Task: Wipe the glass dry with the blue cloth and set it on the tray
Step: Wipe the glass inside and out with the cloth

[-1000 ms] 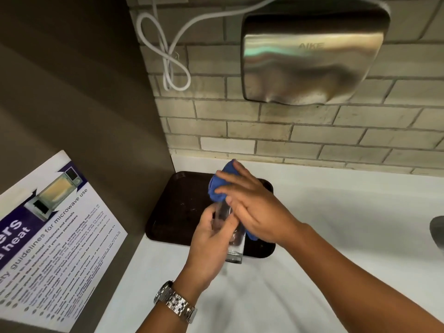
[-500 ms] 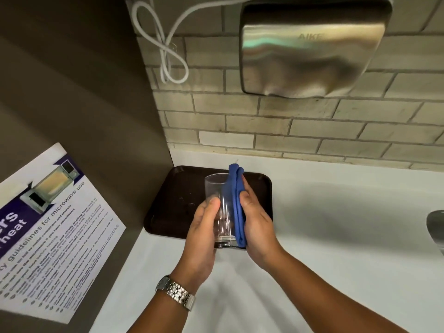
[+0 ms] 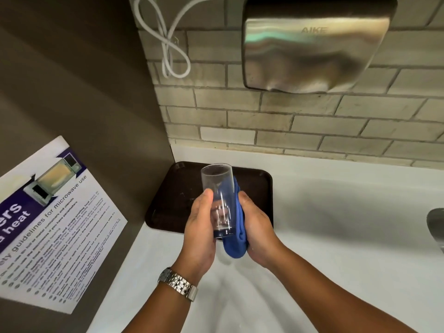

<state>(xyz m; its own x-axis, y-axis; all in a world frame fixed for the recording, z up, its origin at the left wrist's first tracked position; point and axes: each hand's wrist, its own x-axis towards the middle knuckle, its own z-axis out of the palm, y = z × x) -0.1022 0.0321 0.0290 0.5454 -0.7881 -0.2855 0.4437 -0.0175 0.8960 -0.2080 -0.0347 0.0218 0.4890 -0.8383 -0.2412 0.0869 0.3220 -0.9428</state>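
Note:
A clear tumbler glass [image 3: 217, 186] is held upright, mouth up, above the near edge of the dark brown tray [image 3: 173, 188]. My left hand [image 3: 200, 233] grips the glass by its lower left side. My right hand [image 3: 255, 230] presses the folded blue cloth [image 3: 236, 239] against the glass's right side, and the cloth hangs below the base. The glass's base is off the tray surface. A metal watch sits on my left wrist.
The tray lies on a white counter [image 3: 336, 224] in the back left corner. A brown side wall with a microwave guidelines poster [image 3: 52, 224] stands at left. A steel hand dryer [image 3: 314, 42] and a looped white cable [image 3: 173, 44] hang on the brick wall. A grey tap [image 3: 436, 222] shows at the right edge.
The cloth has come off the glass's rim and now runs down its right side. The glass stands more exposed and upright, and the cloth has slid lower, past the base.

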